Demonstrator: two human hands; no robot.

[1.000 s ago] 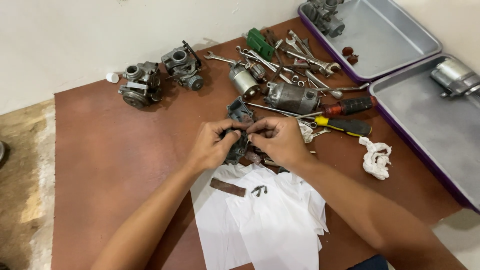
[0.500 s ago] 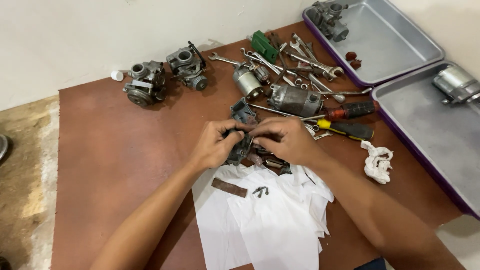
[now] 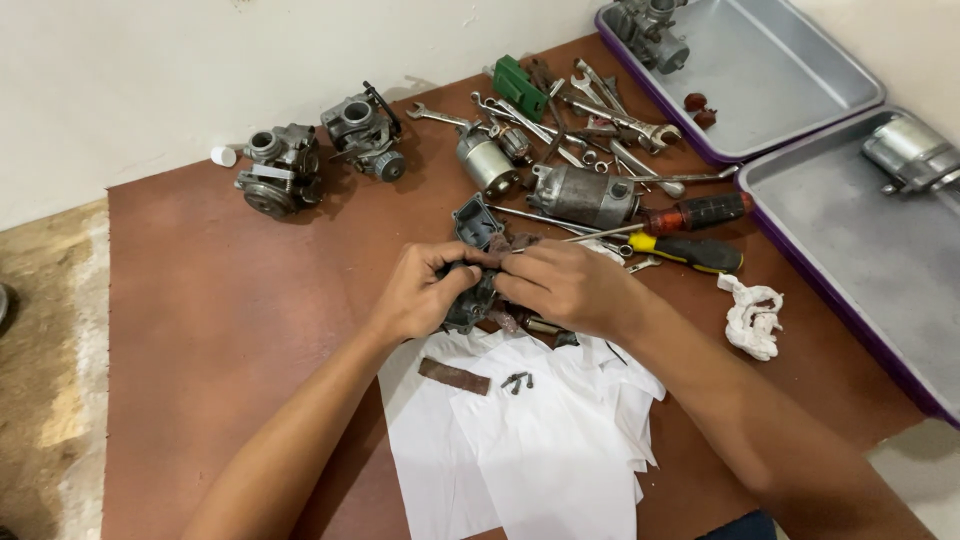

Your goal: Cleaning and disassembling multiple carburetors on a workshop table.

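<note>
Both of my hands meet over the middle of the brown table [image 3: 230,330]. My left hand [image 3: 425,292] and my right hand [image 3: 565,288] grip a small dark metal carburetor part [image 3: 470,305] between them, fingers pinched on its top. Much of the part is hidden by my fingers. Just below it lie white paper sheets [image 3: 540,440] with a flat brown strip [image 3: 454,376] and a few small screws [image 3: 517,381] on them.
Two carburetors [image 3: 280,170] [image 3: 363,125] stand at the back left. Wrenches [image 3: 600,110], a cylindrical motor [image 3: 585,195], red and yellow-handled screwdrivers [image 3: 690,250], a crumpled white rag [image 3: 752,317]. Two grey metal trays [image 3: 780,70] [image 3: 870,260] at the right hold parts.
The view has shifted slightly; my hands stay together on the part, with the fingers turning it a little.
</note>
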